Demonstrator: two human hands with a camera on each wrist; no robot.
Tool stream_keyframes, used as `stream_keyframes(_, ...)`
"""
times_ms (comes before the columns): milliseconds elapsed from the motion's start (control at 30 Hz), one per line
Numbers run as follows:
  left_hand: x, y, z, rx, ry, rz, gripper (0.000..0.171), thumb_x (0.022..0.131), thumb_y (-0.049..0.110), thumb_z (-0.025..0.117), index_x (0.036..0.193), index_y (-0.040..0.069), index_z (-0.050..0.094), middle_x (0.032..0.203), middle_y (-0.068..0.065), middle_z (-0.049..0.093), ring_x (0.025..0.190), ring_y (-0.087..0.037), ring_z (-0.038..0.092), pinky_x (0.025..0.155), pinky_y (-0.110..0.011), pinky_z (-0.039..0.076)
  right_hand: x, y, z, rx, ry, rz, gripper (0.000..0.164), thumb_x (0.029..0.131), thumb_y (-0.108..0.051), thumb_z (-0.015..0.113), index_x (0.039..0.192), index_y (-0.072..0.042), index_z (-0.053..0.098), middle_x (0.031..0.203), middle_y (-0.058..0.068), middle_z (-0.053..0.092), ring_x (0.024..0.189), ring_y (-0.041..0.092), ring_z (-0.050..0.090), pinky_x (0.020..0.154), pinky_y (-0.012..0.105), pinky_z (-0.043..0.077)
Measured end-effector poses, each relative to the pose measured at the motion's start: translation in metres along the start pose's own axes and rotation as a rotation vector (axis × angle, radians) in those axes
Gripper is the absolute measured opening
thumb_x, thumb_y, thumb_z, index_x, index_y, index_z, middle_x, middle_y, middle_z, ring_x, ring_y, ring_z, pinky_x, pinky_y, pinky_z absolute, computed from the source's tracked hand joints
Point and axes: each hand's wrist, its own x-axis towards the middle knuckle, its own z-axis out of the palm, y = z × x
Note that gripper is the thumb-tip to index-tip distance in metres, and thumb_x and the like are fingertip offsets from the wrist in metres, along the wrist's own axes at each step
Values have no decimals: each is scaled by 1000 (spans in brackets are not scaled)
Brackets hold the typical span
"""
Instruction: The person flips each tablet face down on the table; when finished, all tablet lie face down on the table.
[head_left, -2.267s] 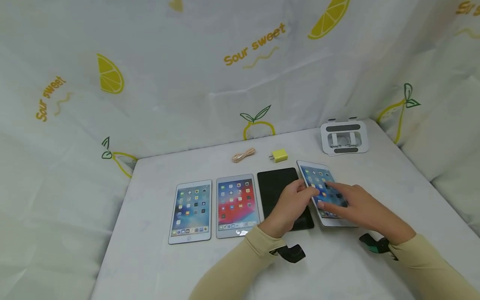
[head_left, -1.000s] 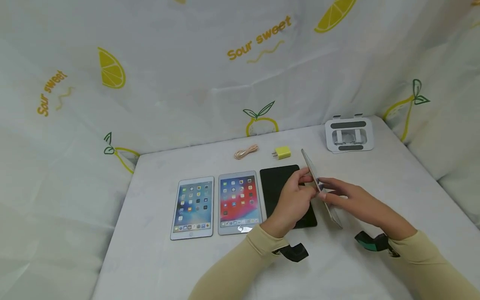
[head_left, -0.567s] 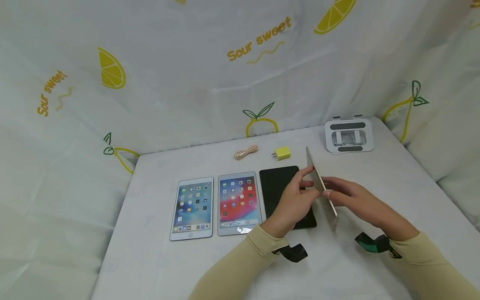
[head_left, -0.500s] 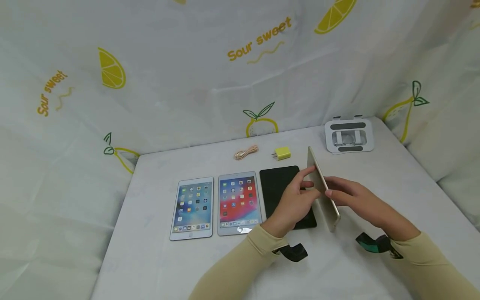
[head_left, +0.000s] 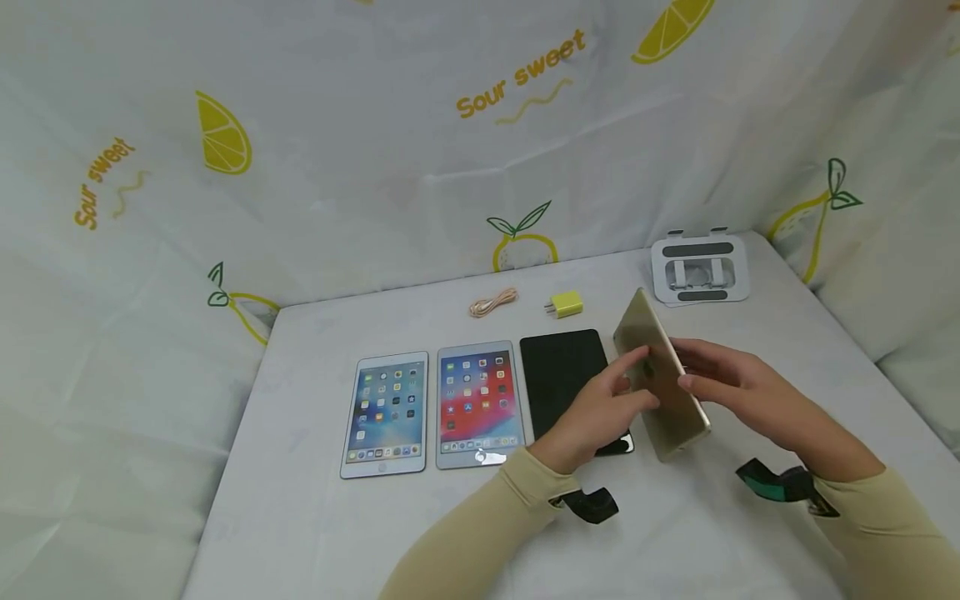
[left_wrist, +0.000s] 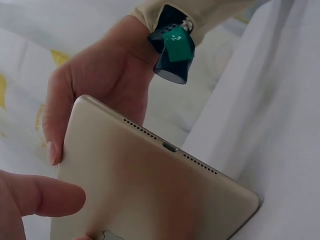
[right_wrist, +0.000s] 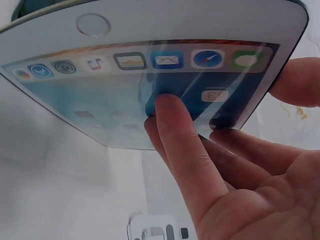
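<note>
Two beige sleeves (head_left: 480, 525) nearest, over white-covered counter (head_left: 270, 533). Next, left hand (head_left: 600, 417): index finger and thumb spread, both on gold back of steeply tilted tablet (head_left: 675, 417); other fingers mostly hidden. Right hand (head_left: 750, 387), on side toward counter's right edge: pinching same tablet, thumb at its rim, fingers on lit screen. Touching counter or not: can't tell. From there toward counter's left edge, in a row: black tablet (head_left: 555, 375), partly covered by left hand; white tablet with red-blue screen (head_left: 480, 408); white tablet with blue screen (head_left: 386, 417). Farther, near counter's far edge: yellow charger (head_left: 567, 304), prongs toward left edge, then bundled cable (head_left: 492, 302). By far-right corner: white stand (head_left: 701, 267). Behind: lemon-print curtain (head_left: 360, 200).
</note>
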Motion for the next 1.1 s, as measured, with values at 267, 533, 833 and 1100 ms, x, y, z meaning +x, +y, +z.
stream_keyframes(267,2,-6,3,42,-98,8,64,103,30,68,163,40,47,152,10,61,128,-2,59,110,-31,54,-12,14,-18,20,52,-55,55,111,-10,60,163,-2,44,147,-32,52,124,-21,55,92,5,52)
stream_keyframes(533,4,-6,6,97,-54,-17,60,102,32,67,161,27,53,150,6,65,131,-6,62,114,-38,55,-22,28,-36,-119,91,98,55,109,-17,65,159,1,48,127,-32,63,103,-16,63,78,14,55)
stream_keyframes(833,5,-8,6,126,17,-87,70,97,35,69,163,19,49,166,6,50,150,-9,49,124,-37,46,-15,47,-32,-239,63,279,58,108,-19,65,155,11,48,124,26,71,92,-7,57,73,18,53)
stream_keyframes(1100,7,-8,5,125,28,-87,70,96,37,70,161,18,52,161,3,56,144,-9,54,120,-37,49,-9,59,-26,-266,85,324,58,107,-22,67,150,14,52,132,36,68,107,33,69,73,19,52)
